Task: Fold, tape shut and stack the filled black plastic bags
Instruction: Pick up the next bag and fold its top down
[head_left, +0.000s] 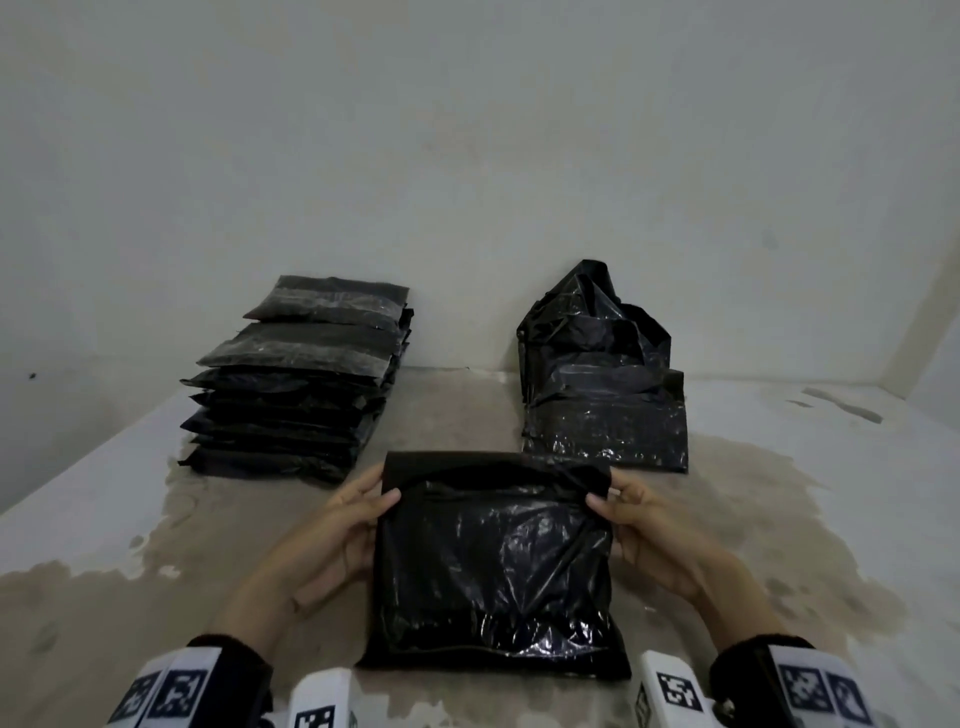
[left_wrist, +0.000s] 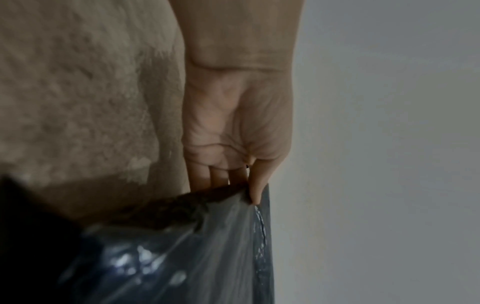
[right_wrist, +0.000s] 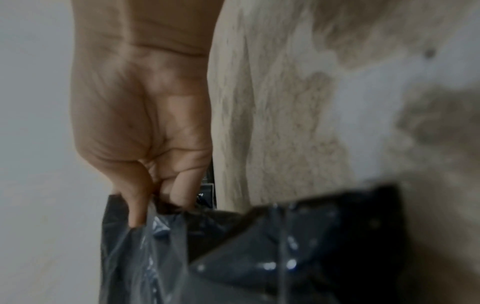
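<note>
A filled black plastic bag (head_left: 493, 566) lies on the surface in front of me, its far flap raised and partly bent over. My left hand (head_left: 358, 514) pinches the flap's left edge, thumb on top. My right hand (head_left: 623, 514) pinches the right edge the same way. In the left wrist view the left hand (left_wrist: 249, 189) has its thumb pressed on the bag (left_wrist: 182, 257) and its fingers behind the plastic. In the right wrist view the right hand (right_wrist: 155, 201) grips the bunched edge of the bag (right_wrist: 259, 257).
A stack of taped, folded black bags (head_left: 296, 379) stands at the back left against the wall. A pile of untaped black bags (head_left: 602, 379) leans at the back right. The stained pale surface (head_left: 156, 571) stretches to both sides.
</note>
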